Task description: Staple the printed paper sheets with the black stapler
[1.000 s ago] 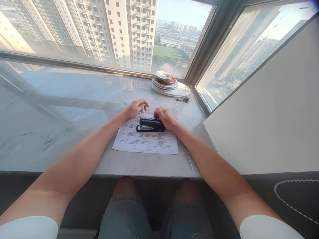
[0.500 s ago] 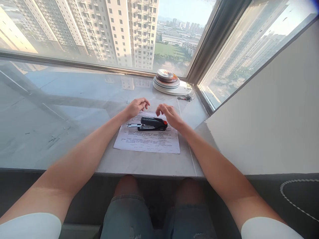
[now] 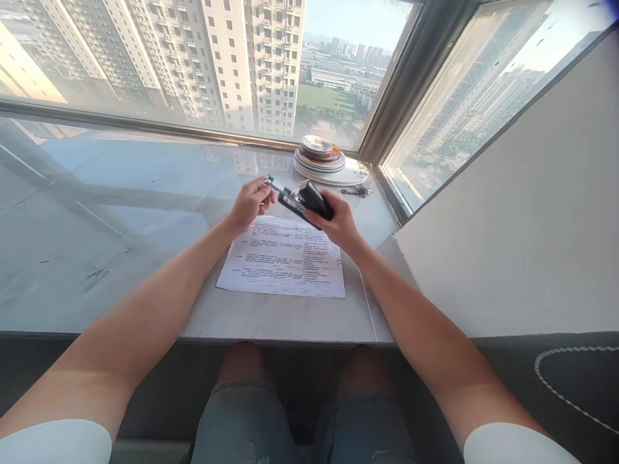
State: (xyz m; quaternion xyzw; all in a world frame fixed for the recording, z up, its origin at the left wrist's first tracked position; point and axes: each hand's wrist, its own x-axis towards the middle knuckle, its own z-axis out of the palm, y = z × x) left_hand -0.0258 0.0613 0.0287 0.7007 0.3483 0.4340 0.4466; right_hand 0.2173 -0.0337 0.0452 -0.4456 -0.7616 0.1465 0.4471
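Observation:
A black stapler (image 3: 316, 201) is up in the air above the sheets, tilted, its silver metal slide (image 3: 275, 183) sticking out toward the upper left. My right hand (image 3: 341, 222) wraps round the black body, thumb on the near side. At the end of the slide is my left hand (image 3: 250, 203), its fingers curled and thumb and forefinger closed on the metal tip. Printed paper (image 3: 285, 264) lies flat on the grey tiled ledge beneath both hands.
Stacked plates (image 3: 319, 161) stand in the window corner, with a small dark corded item (image 3: 356, 192) beside them. Thin dark scraps (image 3: 99, 270) lie on the ledge (image 3: 145, 219) at left. A white wall (image 3: 522, 225) rises on the right.
The stapler has been lifted off the paper by my right hand and turned at a slant. My left hand has shifted slightly left and down, to the slide's tip.

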